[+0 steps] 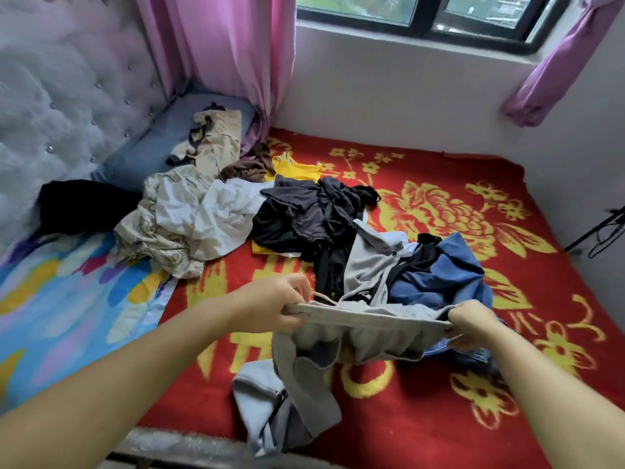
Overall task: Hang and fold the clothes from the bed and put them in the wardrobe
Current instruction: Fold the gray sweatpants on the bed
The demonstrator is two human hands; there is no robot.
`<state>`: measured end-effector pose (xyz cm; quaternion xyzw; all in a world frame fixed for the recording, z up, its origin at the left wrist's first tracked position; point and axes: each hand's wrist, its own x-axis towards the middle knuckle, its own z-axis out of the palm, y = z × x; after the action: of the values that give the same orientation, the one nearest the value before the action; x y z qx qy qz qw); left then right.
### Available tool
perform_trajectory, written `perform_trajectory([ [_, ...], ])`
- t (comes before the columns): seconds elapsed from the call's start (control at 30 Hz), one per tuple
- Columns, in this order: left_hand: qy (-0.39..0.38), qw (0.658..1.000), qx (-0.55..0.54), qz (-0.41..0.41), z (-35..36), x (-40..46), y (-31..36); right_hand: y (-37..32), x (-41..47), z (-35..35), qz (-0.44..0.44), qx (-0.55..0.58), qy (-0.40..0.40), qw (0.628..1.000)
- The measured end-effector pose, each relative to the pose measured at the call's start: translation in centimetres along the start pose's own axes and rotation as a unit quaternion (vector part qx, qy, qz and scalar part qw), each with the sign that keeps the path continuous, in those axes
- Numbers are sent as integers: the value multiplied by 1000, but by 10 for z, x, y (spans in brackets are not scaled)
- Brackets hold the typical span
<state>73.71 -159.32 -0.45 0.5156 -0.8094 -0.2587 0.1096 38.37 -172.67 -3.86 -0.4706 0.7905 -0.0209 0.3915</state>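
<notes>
I hold a pair of grey drawstring shorts [365,328] stretched by the waistband over the red and yellow blanket [439,401]. My left hand [280,302] grips the waistband's left end and my right hand [470,324] grips its right end. The shorts' legs hang down toward the bed's near edge. Behind them lies a heap of clothes: a blue garment [446,275], a dark grey and black pile [311,218], a white and cream patterned shirt [189,218], a yellow top [297,167] and a beige garment [209,137]. No wardrobe is in view.
A tufted grey headboard [61,106] stands at the left, with a blue pillow [159,140] and a colourful sheet [61,306] below it. Pink curtains [230,55] hang by the window [422,15] at the back. A black stand [602,231] leans at the right wall.
</notes>
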Motion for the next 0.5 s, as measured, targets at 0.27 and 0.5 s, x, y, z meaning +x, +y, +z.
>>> perform_trajectory([
  [0.27, -37, 949, -233, -210, -15, -14, -10, -102, -11, -32, -113, -1, -47, 993],
  [0.5, 458, 718, -379, -363, -95, -125, -65, -288, -117, 52, -389, 95, -164, 902],
])
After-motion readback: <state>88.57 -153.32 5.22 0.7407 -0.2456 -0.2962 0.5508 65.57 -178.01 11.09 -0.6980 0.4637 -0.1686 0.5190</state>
